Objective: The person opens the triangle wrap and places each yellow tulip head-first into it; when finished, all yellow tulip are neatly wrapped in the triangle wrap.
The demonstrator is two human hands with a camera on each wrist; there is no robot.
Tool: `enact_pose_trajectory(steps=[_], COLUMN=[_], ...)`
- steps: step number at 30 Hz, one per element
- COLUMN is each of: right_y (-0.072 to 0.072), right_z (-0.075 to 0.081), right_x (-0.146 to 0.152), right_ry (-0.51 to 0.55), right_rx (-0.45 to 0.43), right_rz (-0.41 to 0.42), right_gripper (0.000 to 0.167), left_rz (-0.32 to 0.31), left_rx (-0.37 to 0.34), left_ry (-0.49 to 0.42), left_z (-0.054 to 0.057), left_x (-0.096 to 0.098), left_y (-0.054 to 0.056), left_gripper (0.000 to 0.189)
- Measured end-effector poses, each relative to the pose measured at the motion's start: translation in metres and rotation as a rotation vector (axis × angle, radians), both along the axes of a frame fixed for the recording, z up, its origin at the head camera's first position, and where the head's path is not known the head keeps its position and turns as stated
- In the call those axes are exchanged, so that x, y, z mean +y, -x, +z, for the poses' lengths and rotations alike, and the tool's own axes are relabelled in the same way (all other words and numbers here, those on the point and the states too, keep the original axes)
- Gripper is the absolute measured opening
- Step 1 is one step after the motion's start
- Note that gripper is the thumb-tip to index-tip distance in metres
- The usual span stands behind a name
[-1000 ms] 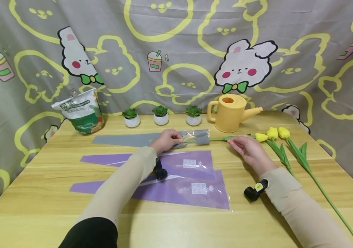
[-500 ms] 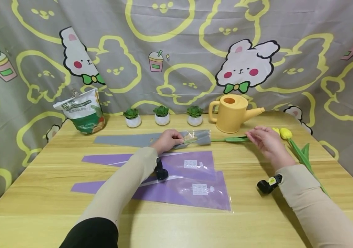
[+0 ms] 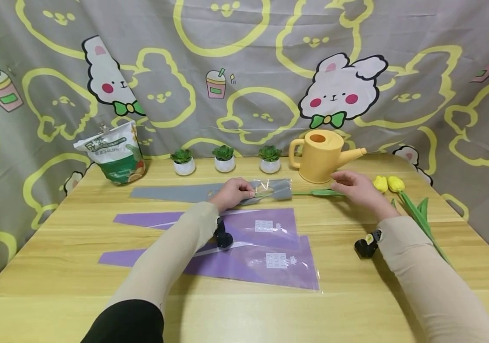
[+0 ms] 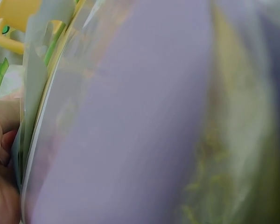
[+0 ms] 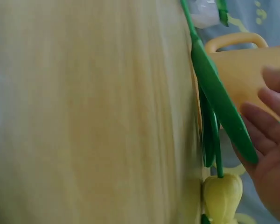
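Found the grey sleeve (image 3: 171, 192) lying just above the middle of the head view, with a tulip (image 3: 323, 192) running stem-first into its right end. Saw the left hand (image 3: 231, 193) at mid-frame, pinching the sleeve between thumb and curled fingers; could not tell whether also gripping the stem. Noticed the right hand (image 3: 358, 191) right of centre by the tulip's leaf, fingers extended and grasping nothing; could not tell about contact. Saw two purple sleeves (image 3: 244, 267) below, at lower centre, two more yellow tulips (image 3: 396, 185) at right, a yellow watering can (image 3: 319, 159) above the right hand, three potted succulents (image 3: 225, 164) at upper centre, and a white-and-green bag (image 3: 117, 155) at upper left.
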State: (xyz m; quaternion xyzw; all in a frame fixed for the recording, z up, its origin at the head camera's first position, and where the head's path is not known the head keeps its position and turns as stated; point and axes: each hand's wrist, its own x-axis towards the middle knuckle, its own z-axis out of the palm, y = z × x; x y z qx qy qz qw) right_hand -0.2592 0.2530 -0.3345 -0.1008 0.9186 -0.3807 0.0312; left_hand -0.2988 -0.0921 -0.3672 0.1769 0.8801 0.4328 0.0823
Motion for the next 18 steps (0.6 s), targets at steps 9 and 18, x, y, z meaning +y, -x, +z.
enact_pose_trajectory(steps=[9,18], right_y=[0.011,0.013], right_z=[-0.007,-0.005], right_x=[-0.008,-0.006], right_ry=[-0.34,-0.378], right_rx=[0.066,0.161], right_rz=[0.259,0.262], right_gripper=[0.045,0.025], left_rz=[-0.013,-0.065], left_rx=[-0.001,0.164], left_ry=[0.084,0.259], left_z=[0.002,0.008], left_x=[0.005,0.01], left_y=[0.001,-0.001], left_gripper=[0.009,0.009])
